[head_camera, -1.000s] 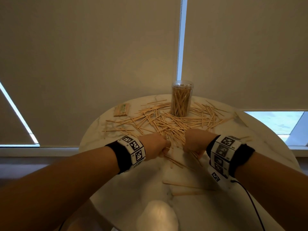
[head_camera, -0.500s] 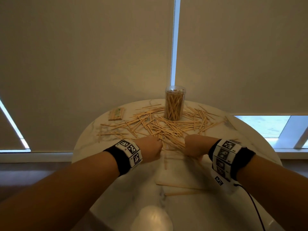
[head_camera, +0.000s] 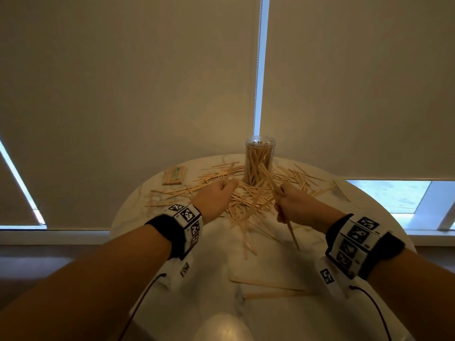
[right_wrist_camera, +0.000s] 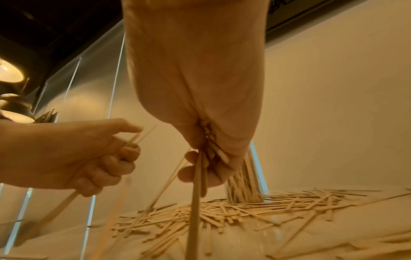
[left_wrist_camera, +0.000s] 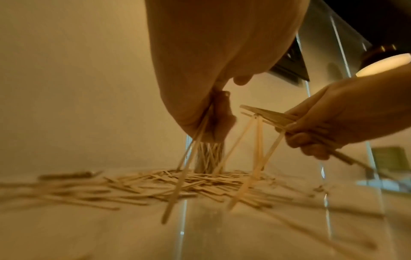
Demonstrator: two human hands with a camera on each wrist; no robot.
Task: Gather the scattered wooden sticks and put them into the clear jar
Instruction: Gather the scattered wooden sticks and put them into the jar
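Each hand, left [head_camera: 216,196] and right [head_camera: 299,205], clutches loose sticks [head_camera: 248,203] near the table's [head_camera: 369,217] far edge; dangling ends might snag the jar [head_camera: 259,161], tipping it.

— Where do we have the wooden sticks [head_camera: 248,200]?
— Thin, pale, heaped flat between our hands, some clutched in each.
— And the clear jar [head_camera: 259,159]?
— Upright just beyond the hands, open-topped, packed with standing sticks.
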